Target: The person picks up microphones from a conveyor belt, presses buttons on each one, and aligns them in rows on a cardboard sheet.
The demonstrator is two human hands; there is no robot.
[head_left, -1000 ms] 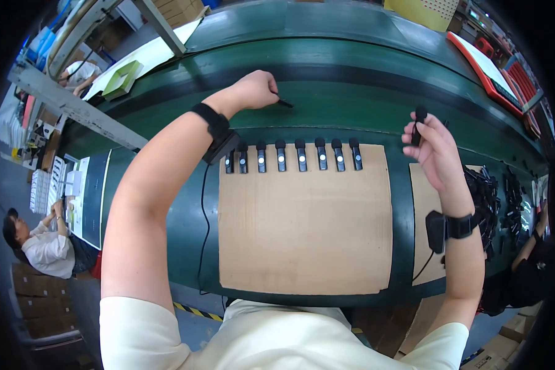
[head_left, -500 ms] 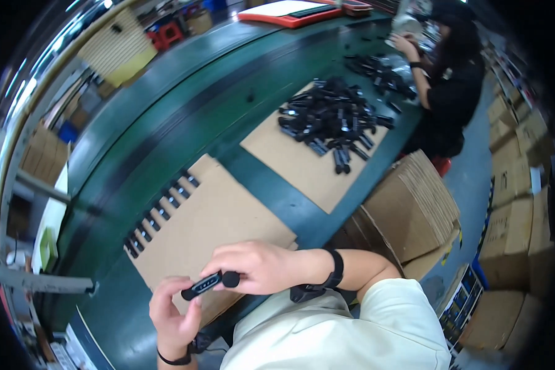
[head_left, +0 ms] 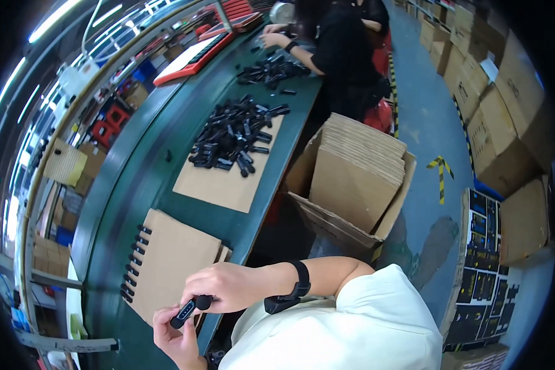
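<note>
Between my two hands is a small black clip-on microphone [head_left: 183, 314], with a slim oblong body and a round, dark foam-like tip. My left hand [head_left: 176, 336] pinches its lower end between thumb and fingers. My right hand [head_left: 223, 287] is closed around the end with the round tip. Below the hands lies a brown cardboard sheet [head_left: 172, 250] on the green table. Along its left edge sits a row of several similar black pieces [head_left: 134, 259]. Farther off, a heap of black microphones [head_left: 231, 132] covers much of a second cardboard sheet [head_left: 219, 196].
An open carton [head_left: 394, 213] packed with flat cardboard stands right of the green table [head_left: 194, 213]. A co-worker [head_left: 345, 49] handles things at the far end, beside another black pile [head_left: 274, 71]. A red tray [head_left: 194, 61] lies at the far edge; stacked cartons [head_left: 505, 111] line the right.
My view has swung to the right, showing more of the aisle and the carton. Both hands keep hold of the microphone, which now sits at a slightly steeper slant.
</note>
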